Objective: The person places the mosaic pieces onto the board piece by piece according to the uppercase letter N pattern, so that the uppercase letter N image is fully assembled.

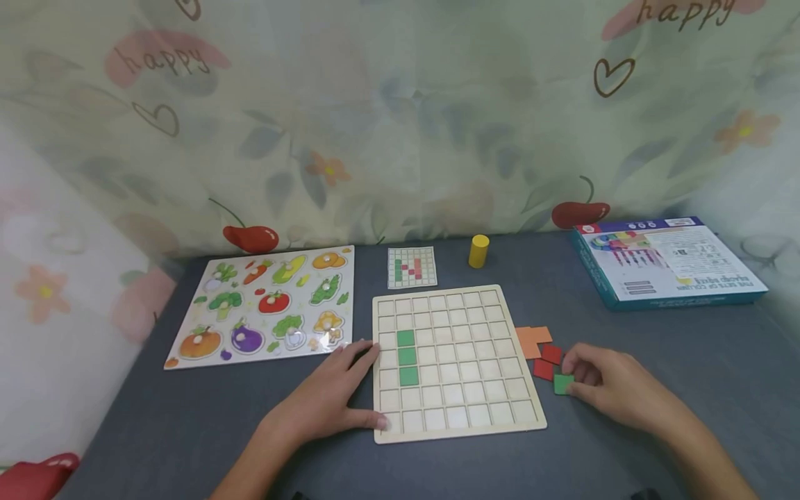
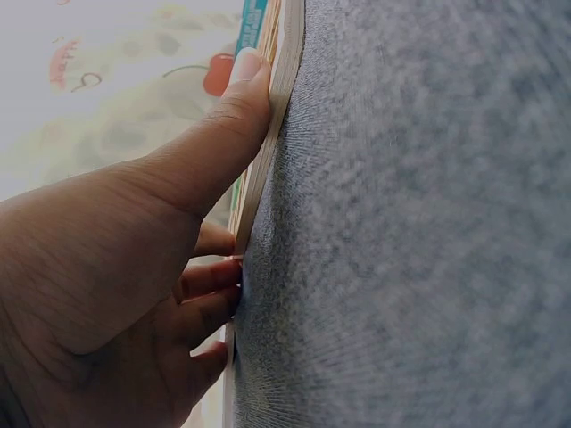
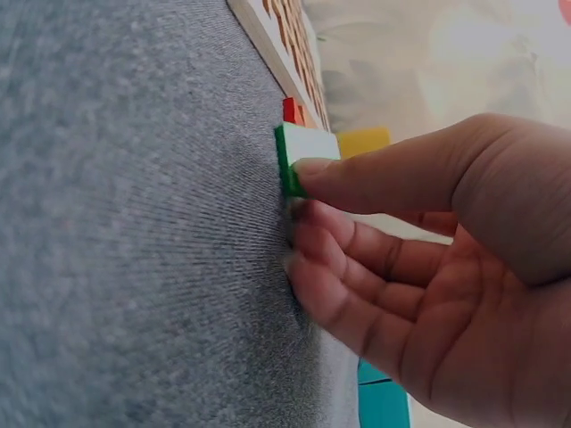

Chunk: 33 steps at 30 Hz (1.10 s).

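A wooden grid board (image 1: 459,355) lies on the dark table, with three green tiles (image 1: 407,356) in a line down its second column from the left. My left hand (image 1: 334,396) is at the board's left edge, thumb on the lower left corner and fingertips by the side; the left wrist view shows the thumb extended along the rim (image 2: 261,169). Right of the board, my right hand (image 1: 609,382) pinches a green square tile (image 3: 308,143) low at the table surface. Beside that tile lie red tiles (image 1: 544,369) and orange tiles (image 1: 530,340), partly overlapping.
Behind the board are a small pattern card (image 1: 412,268) with coloured squares and an upright yellow cylinder (image 1: 478,251). A vegetable puzzle board (image 1: 259,305) lies at the left. At the back right is a flat box (image 1: 669,264). A patterned cloth (image 1: 412,125) hangs behind the table.
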{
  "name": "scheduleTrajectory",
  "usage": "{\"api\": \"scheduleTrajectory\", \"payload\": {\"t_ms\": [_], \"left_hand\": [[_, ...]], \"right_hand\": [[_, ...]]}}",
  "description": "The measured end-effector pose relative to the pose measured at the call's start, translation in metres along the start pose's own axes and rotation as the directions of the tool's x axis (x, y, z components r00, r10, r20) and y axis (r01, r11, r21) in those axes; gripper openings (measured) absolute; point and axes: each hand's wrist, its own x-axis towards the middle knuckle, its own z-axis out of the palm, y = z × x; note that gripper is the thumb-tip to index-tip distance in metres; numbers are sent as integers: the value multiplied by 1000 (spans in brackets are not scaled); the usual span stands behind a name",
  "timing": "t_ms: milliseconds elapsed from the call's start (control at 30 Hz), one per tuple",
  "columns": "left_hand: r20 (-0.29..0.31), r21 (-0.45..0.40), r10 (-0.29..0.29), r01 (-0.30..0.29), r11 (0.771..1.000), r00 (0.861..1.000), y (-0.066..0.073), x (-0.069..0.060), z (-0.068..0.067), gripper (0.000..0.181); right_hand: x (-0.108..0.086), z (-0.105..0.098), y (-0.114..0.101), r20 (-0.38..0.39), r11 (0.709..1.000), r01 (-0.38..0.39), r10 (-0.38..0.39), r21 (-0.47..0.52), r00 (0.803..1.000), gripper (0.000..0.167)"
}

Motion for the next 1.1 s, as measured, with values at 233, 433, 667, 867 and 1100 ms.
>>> {"api": "scheduleTrajectory", "payload": {"t_ms": [233,433,667,867,1100], "left_hand": [[-7,-1,5,-5,1000,1000,0,1,0,107],[-5,5,4,-4,1000,1000,1,0,0,108],[-1,-10,-3,3,1000,1000,1,0,0,107],[-4,-15,3,-3,1000,1000,1,-1,0,107],[-6,-2,2,-2,1000,1000,1,-1,0,107]], "right_hand": [[-1,-1,-2,38,990,21,-27,140,999,12],[-2,-3,-4,99,949,-39,8,314,995,7],[5,1,-14,120,896,7,-67,443,991,9],[16,12,-32,130,882,59,-135,468,982,9],[28,27,-57,124,906,110,-175,408,977,7]]}}
